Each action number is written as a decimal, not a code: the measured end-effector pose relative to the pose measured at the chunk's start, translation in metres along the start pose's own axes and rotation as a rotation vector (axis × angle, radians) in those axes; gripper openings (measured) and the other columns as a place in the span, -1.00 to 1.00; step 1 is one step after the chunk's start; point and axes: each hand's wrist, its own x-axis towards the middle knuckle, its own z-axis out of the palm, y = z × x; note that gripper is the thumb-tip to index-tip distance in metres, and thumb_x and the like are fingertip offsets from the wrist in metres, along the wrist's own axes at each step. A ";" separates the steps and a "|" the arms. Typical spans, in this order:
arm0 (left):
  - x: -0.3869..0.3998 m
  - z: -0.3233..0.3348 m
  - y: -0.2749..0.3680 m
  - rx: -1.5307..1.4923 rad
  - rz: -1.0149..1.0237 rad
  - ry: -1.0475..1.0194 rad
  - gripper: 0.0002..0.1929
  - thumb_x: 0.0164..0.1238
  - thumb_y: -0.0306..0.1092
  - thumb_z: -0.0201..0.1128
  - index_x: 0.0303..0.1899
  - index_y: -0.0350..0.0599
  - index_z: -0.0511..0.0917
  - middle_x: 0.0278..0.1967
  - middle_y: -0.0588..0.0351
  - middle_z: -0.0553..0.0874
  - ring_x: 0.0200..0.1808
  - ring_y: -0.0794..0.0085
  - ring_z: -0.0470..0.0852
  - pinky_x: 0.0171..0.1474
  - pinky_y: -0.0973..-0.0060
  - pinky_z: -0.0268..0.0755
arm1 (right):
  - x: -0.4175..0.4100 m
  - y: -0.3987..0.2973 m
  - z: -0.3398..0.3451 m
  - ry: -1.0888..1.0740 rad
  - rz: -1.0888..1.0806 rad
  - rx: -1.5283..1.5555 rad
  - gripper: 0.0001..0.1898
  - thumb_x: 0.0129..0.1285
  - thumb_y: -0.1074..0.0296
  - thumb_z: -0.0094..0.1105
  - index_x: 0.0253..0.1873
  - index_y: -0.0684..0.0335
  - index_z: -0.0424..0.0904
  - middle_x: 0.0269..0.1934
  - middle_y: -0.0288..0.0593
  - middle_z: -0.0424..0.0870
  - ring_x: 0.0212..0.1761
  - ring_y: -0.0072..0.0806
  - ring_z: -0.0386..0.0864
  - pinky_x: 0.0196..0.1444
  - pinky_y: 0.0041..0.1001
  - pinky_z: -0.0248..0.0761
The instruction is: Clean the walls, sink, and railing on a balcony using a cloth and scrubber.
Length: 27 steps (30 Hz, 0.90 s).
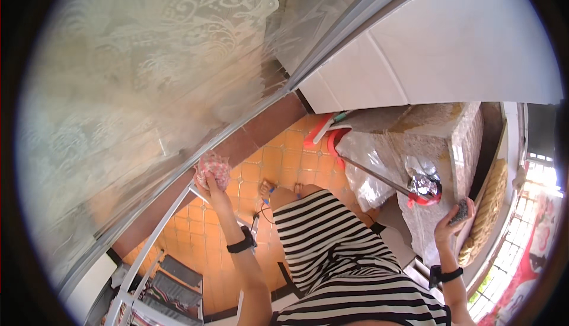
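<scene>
My left hand (216,192) is closed around a crumpled pink-and-white mesh scrubber or cloth (214,164), close to the metal frame of a large glass panel (146,95). Lace curtain fabric shows through or against the glass. Over on the right side, my right hand (443,229) grips a small dark grey pad (462,211), which looks like a scouring sponge; its exact kind is hard to tell. That hand is beside a stone-faced block (422,146) and a woven straw-coloured item (488,212).
A white metal ladder rail (171,212) and dark steps (175,286) stand at lower left. Orange floor tiles (278,161) lie below. A clear plastic bag (366,166) and a dark pole (373,172) lean near the block. White panels (435,55) rise at upper right.
</scene>
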 end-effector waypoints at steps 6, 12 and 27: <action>-0.035 0.020 0.042 0.060 0.042 0.100 -0.51 0.34 -0.22 0.16 0.21 -0.17 0.24 0.16 0.04 0.40 0.14 0.35 0.40 0.18 0.39 0.28 | 0.012 -0.009 -0.011 -0.088 0.050 0.097 -0.67 0.29 0.51 -0.02 0.13 0.39 0.25 -0.03 0.13 0.37 0.03 -0.07 0.37 0.13 -0.26 0.19; -0.071 0.039 0.106 0.060 0.097 0.103 -0.57 0.34 -0.22 0.17 0.14 -0.17 0.31 0.01 0.11 0.47 0.04 0.46 0.43 0.13 0.49 0.27 | 0.020 -0.013 -0.015 -0.132 0.055 0.173 -0.66 0.20 0.52 0.04 0.08 0.37 0.29 -0.04 0.16 0.36 0.02 0.04 0.34 0.09 -0.18 0.21; -0.175 0.169 0.232 0.008 -0.138 -0.254 -0.57 0.28 -0.28 0.21 0.14 -0.13 0.33 0.05 0.07 0.48 0.06 0.43 0.45 0.10 0.43 0.34 | 0.024 -0.013 -0.022 -0.153 0.227 0.233 -0.61 0.10 0.44 0.15 0.06 0.23 0.35 0.01 0.08 0.36 0.03 0.00 0.36 0.04 -0.17 0.22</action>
